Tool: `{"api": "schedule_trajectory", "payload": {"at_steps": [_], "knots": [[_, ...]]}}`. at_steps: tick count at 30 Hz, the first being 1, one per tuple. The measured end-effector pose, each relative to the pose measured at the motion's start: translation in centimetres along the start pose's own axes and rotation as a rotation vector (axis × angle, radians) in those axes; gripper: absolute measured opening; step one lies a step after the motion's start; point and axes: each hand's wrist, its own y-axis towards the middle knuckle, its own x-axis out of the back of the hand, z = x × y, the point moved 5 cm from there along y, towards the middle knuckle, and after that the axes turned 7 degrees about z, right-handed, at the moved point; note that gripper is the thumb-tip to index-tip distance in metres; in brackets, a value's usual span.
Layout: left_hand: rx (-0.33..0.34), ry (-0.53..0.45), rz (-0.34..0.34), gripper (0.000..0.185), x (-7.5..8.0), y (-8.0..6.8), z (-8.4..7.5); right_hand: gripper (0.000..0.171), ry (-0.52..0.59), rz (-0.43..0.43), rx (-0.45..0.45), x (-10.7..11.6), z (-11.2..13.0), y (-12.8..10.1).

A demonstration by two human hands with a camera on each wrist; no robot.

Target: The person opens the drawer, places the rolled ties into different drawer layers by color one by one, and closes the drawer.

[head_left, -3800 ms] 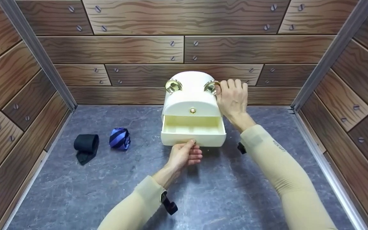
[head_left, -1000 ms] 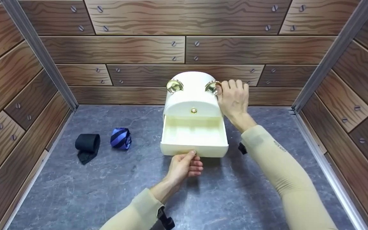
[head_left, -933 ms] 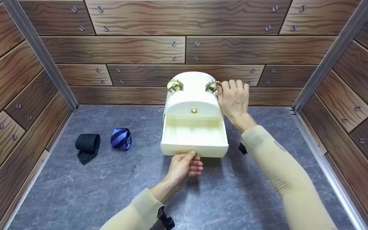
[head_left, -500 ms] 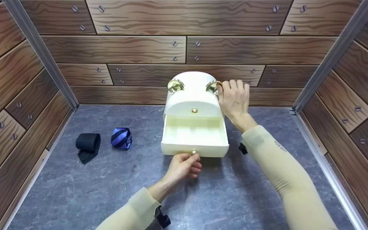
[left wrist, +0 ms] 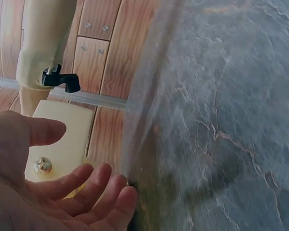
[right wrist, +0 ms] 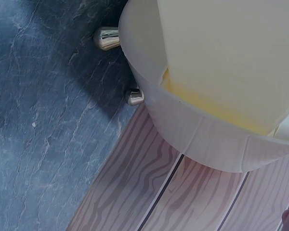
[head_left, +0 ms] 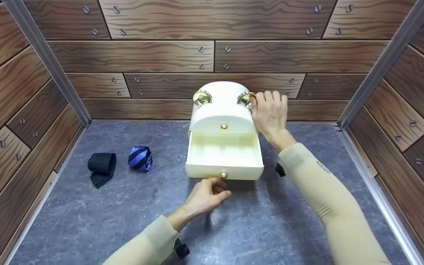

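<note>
The left hand (head_left: 206, 195) hangs just in front of the small round gold knob (head_left: 223, 175) of the pulled-out drawer, its grip loose: the fingers (left wrist: 94, 185) are relaxed and slightly curled, the thumb apart, and they hold nothing. The left wrist view shows the knob just beyond the palm, clear of the fingers. The right hand (head_left: 269, 112) rests against the upper right side of the cream-white, round-topped plastic drawer box (head_left: 222, 110), its fingers laid over the top beside the right one of two shiny gold rings; whether that grip closes on anything cannot be told.

The cream drawer (head_left: 225, 156) stands open at the bottom of the box, drawn toward the person, with shallow divisions inside. Above it is a curved front with its own gold knob.

The box sits on the grey stone-patterned tabletop (head_left: 123, 221), near the wood-patterned back wall. Well to its left lie a rolled blue striped necktie (head_left: 140, 158) and, just beside that, a rolled black necktie (head_left: 101, 167).
</note>
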Motion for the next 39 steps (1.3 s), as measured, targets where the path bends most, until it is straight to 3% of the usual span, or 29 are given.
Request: {"api": "schedule_trajectory", "payload": {"at_steps": [7,15,27,39], "knots": [[-0.045,0.191,0.013,0.035,0.4,-0.4,0.4,0.053,-0.001,-0.001,0.002,0.1,0.1,0.2],[-0.044,0.289,0.050,0.036,0.6,-0.9,1.1,0.051,-0.001,-0.002,0.005,0.0,0.0,0.1],[-0.033,0.512,-0.010,0.033,2.2,-1.6,2.5,0.052,0.020,0.008,-0.009,0.0,-0.1,0.1],[-0.006,0.586,-0.078,0.029,3.9,-2.6,3.8,0.051,0.023,0.017,-0.013,0.0,0.0,0.0]]}}
